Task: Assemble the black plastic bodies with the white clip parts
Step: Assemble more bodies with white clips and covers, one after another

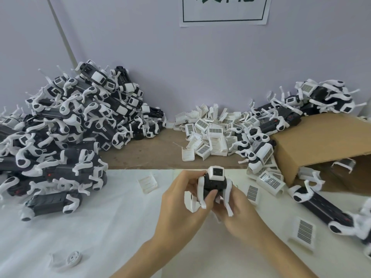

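Both hands grip one black plastic body with white legs (210,187), its long axis pointing away. Left hand (184,199) fingers curl round its left side, right hand (234,205) fingers underneath, equally near.

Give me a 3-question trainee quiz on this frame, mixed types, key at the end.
1. True or false: both hands grip the same black body above the white mat.
2. Which side of the bench holds the larger heap of bodies with white parts on them? A) the person's left B) the person's right C) centre, by the wall
3. Fill in: the loose white clip parts lie in a pile between the large heap and the ____ box.

Key
1. True: the left hand and right hand both hold it.
2. A
3. cardboard
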